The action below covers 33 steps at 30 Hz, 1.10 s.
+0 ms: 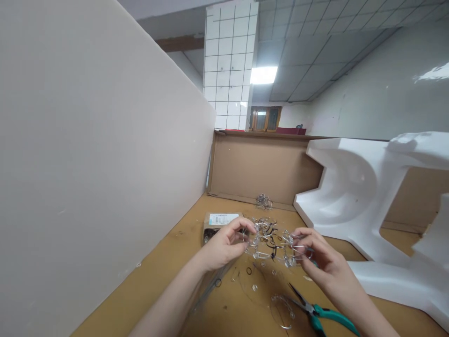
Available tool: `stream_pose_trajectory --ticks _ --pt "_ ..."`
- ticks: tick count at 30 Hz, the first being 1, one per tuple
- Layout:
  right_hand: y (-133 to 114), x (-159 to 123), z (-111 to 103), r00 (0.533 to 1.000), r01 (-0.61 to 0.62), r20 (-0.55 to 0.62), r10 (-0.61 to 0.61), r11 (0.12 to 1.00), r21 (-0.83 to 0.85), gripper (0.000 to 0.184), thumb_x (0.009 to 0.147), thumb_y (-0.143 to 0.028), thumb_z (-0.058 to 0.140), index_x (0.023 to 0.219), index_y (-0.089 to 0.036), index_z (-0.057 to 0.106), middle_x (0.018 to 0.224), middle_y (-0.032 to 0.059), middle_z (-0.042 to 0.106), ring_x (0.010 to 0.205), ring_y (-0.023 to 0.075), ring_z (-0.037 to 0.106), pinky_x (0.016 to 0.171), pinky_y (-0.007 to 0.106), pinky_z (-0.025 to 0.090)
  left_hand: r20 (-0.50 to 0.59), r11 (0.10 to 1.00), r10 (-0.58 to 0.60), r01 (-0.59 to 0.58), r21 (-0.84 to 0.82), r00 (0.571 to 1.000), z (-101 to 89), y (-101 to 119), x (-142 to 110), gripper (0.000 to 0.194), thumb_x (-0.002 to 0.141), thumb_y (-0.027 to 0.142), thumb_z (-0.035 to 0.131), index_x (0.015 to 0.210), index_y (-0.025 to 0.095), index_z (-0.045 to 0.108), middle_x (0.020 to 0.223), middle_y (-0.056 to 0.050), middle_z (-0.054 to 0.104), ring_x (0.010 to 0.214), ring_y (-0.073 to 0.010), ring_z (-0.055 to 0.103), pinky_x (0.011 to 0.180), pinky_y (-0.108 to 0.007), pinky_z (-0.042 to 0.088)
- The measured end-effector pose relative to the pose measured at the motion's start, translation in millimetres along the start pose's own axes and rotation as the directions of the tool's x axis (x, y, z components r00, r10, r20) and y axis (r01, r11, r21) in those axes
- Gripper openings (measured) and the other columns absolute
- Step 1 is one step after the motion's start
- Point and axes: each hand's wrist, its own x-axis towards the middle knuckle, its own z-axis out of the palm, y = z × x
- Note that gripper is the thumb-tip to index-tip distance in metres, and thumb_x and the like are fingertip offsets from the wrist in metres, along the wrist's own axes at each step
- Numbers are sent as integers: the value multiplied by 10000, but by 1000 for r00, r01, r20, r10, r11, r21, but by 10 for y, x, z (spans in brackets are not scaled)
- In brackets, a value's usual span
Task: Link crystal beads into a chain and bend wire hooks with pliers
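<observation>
Between my two hands is an openwork piece of silvery wire (256, 255) with clear, bead-like parts and some dark curved bits along its middle. My left hand (227, 243) pinches its left end between thumb and fingers. The right end is gripped in my right hand (324, 260), fingers curled around the wire. Below the right hand lie long-nose pliers (317, 311) with green handles, jaws pointing up and left. A curved strand of clear beads (289, 311) rests beside the pliers. Just behind my left wrist is a small cardboard box (206, 229) with a white label, partly covered by the hand.
Loose rings and beads (254, 287) are scattered on the brown tabletop (168, 267). A heap of metal bits (264, 201) sits at the back, near a cardboard wall (259, 166). White moulded foam (351, 196) stands on the right; a tall white panel (105, 154) rises on the left.
</observation>
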Motion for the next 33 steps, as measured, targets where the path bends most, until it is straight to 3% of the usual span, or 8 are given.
stream_pose_trajectory --ticks 9,13,18,22,27,33 --pt "-25 -23 -51 1000 17 -25 -18 998 -55 78 737 -189 489 675 -231 512 943 41 503 757 166 529 579 256 464 2 996 72 -72 56 997 105 89 -23 291 769 31 460 977 231 500 1076 -39 437 970 -147 453 864 -316 389" --pt "8 -19 -56 999 28 -28 -29 999 -44 69 721 -184 508 668 -225 522 923 48 516 840 191 538 607 258 477 -18 997 64 -63 42 998 129 111 -27 275 781 45 465 987 224 490 1066 -43 429 979 -148 452 860 -307 393" --pt "-4 -20 -46 997 18 -69 -19 1000 -20 62 720 -193 522 664 -219 518 907 54 527 789 183 553 504 225 469 -58 997 75 -76 -21 996 142 104 -16 324 768 44 495 1027 232 444 1072 -45 417 997 -152 454 825 -295 407" --pt "-114 -74 1 986 129 -88 -140 984 -122 62 735 -170 514 710 -227 523 894 51 522 803 182 555 554 241 484 -121 996 88 -90 -11 989 154 59 -4 341 754 33 506 1019 237 438 1078 -39 398 998 -154 453 810 -291 407" --pt "-289 -167 37 941 301 -55 -334 900 -315 127 743 -111 489 754 -235 514 914 48 506 801 166 554 596 240 476 -163 994 102 -107 -21 981 164 39 2 317 754 46 525 990 237 434 1064 -32 393 957 -138 464 786 -277 405" --pt "-357 -204 41 918 367 -12 -397 860 -355 151 748 -88 475 781 -235 488 913 49 486 841 165 555 629 237 470 -179 995 100 -97 24 979 204 85 -12 314 747 82 556 989 241 436 1019 -19 418 861 -113 478 772 -273 403"
